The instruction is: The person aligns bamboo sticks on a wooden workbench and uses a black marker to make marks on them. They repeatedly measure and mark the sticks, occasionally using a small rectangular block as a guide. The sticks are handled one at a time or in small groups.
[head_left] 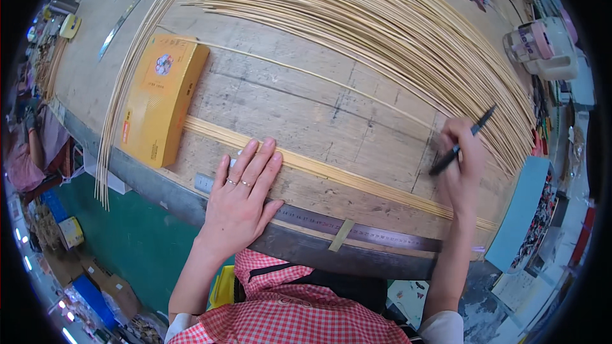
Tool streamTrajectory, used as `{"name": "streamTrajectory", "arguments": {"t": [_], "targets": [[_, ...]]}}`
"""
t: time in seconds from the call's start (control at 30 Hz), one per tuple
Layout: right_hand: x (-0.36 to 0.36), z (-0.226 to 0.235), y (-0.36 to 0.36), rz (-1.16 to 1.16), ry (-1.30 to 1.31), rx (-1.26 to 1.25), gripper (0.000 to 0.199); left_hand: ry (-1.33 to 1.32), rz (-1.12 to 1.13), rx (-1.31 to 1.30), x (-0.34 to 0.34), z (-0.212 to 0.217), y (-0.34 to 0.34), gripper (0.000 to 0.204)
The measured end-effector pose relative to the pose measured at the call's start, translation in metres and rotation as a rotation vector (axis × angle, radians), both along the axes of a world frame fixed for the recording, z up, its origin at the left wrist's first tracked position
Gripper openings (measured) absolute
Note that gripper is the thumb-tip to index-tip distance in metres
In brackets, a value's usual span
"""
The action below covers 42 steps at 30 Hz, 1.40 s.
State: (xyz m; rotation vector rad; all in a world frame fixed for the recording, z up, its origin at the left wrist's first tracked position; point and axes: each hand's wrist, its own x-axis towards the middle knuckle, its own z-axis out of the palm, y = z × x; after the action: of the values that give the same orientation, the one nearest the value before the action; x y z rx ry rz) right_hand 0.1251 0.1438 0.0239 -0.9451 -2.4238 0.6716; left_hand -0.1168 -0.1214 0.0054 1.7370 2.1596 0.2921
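Note:
My left hand (243, 200) lies flat, fingers stretched out, across a narrow row of pale bamboo strips (338, 176) near the table's front edge. Its thumb side rests by a metal ruler (312, 218) taped along that edge. My right hand (462, 159), somewhat blurred, is closed round a black pen (486, 118) at the right of the table. A single thin bamboo stick (306, 72) runs from the top of a yellow box (156, 99) to my right hand. The box stands at the left end of the strips and hides their ends.
A large bundle of bamboo sticks (357, 19) spreads across the far and right side of the wooden table (274, 108). More long sticks (135, 57) pass left of the box and overhang the edge. A light-blue box (519, 213) and a plastic jar (532, 41) stand at the right.

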Motion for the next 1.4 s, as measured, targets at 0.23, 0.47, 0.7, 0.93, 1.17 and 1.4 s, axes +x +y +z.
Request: {"name": "streamTrajectory", "arguments": {"t": [0.23, 0.47, 0.7, 0.93, 1.17, 1.4], "targets": [[0.038, 0.003, -0.029, 0.064, -0.135, -0.12, 0.021, 0.02, -0.013, 0.017, -0.001, 0.001, 0.0, 0.08], [0.035, 0.002, -0.056, 0.105, -0.184, -0.137, 0.032, 0.015, -0.016, 0.021, -0.001, 0.001, 0.0, 0.078], [0.036, 0.002, -0.057, 0.139, -0.202, -0.123, 0.032, 0.001, -0.002, -0.014, -0.001, 0.0, 0.0, 0.08], [-0.008, -0.014, 0.001, -0.063, -0.02, 0.147, 0.024, 0.003, 0.009, -0.009, 0.001, 0.002, 0.002, 0.078], [-0.016, -0.01, 0.019, -0.105, -0.176, 0.126, 0.014, -0.004, 0.001, 0.0, 0.001, 0.0, 0.002, 0.079], [0.025, 0.007, -0.003, 0.09, -0.044, -0.162, 0.007, 0.021, -0.009, 0.002, -0.001, 0.001, 0.002, 0.08]]}}
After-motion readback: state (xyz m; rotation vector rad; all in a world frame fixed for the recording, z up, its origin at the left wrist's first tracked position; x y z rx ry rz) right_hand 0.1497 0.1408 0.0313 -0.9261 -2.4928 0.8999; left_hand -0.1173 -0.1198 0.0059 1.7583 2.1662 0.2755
